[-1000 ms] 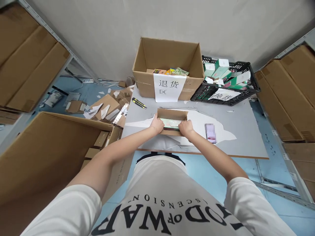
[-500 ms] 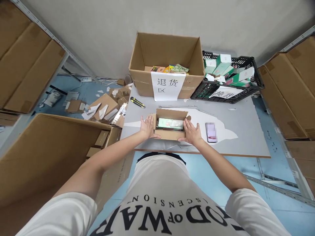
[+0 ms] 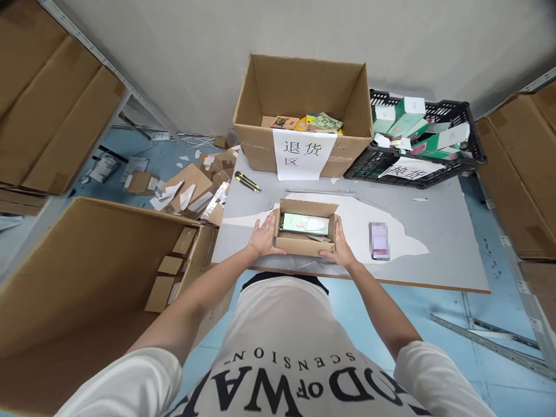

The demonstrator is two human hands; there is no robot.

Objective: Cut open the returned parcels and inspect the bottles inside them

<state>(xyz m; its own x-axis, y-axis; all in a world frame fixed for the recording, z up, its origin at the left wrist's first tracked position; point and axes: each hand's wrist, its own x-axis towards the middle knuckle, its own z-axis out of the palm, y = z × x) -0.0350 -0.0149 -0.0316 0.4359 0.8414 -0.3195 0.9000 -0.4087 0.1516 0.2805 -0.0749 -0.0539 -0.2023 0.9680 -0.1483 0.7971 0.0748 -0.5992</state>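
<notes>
small box (image 3: 306,231) between both hands

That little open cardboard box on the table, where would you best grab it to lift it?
Grip the small box by its two short end walls, coming in from both sides, as the left hand and right hand sit now. Its top is open, so the flat outer walls probably offer the surest hold.

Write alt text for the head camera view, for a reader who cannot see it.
A person's left hand and right hand press flat against the two ends of a small open cardboard box holding a pale green packet, on a grey table. Behind stand a large labelled carton and a black crate.
</notes>
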